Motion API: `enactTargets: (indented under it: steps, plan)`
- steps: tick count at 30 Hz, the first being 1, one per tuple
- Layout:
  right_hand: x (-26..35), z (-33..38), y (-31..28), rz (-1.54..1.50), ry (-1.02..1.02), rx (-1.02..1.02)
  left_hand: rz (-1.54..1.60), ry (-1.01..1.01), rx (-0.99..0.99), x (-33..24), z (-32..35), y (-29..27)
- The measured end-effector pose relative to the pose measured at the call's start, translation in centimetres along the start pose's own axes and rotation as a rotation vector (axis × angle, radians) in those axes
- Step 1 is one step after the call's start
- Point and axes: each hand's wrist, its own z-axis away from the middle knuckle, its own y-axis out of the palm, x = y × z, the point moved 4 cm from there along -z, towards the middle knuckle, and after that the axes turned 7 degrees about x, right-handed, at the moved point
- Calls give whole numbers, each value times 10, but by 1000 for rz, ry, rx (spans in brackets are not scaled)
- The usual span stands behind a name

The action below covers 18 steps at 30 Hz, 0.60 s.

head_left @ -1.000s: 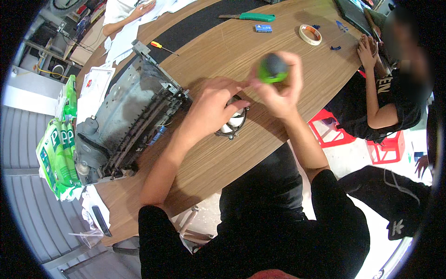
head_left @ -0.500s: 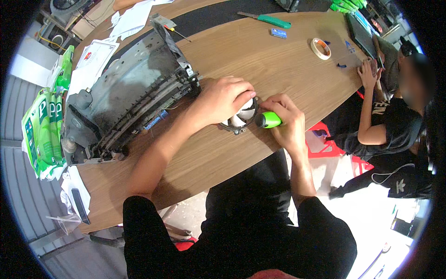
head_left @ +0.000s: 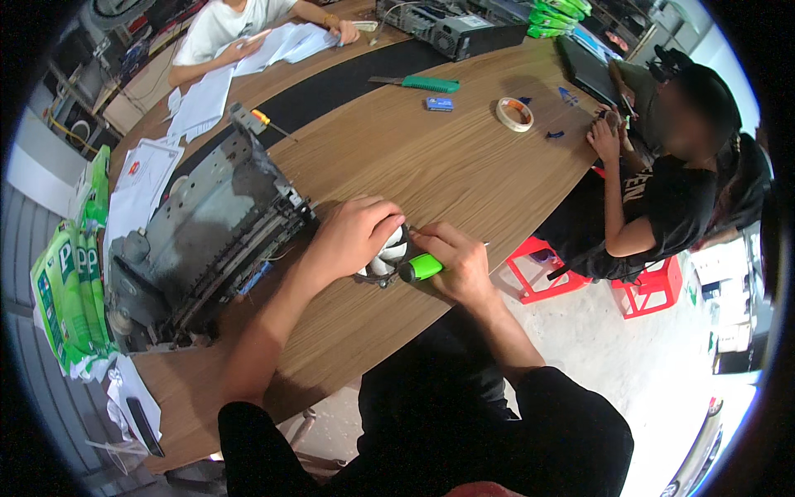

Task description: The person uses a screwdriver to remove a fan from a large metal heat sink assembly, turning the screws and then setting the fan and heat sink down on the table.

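Note:
A small cooling fan (head_left: 389, 255), with pale blades in a dark round frame, rests on the wooden table in front of me. My left hand (head_left: 352, 238) is closed over its left side, thumb along the rim, covering part of it. Close to the fan's right edge, my right hand (head_left: 464, 267) grips a screwdriver (head_left: 422, 267) by its bright green and black handle. The handle's butt faces the fan, and a thin tip pokes out beyond my knuckles. Left of my hands stands a grey metal machine chassis (head_left: 219, 219) with a dark slotted edge.
Farther off lie a green cutter knife (head_left: 431, 84), a blue box (head_left: 440, 104), a tape roll (head_left: 514, 115) and a yellow-handled screwdriver (head_left: 262, 118). Green packs (head_left: 66, 290) stand at left. One person sits at right near red stools (head_left: 650, 288); another handles papers (head_left: 286, 45) at the far side.
My view has shifted, so the table appears lower and more to the left, and a person with papers shows at the top. Both hands keep their holds on the fan and screwdriver.

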Motion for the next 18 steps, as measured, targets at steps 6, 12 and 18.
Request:
enactTargets:
  steps: [6,12,18]
  plan:
    - [5,2,3,55,-3,-36,-21,-35,-8,1,1,-1]
    - [0,2,2,31,12,23,-60,-21,-12,-1,0,-1]
    - [-4,2,-6,-15,49,69,-71,-10,5,1,3,-1]
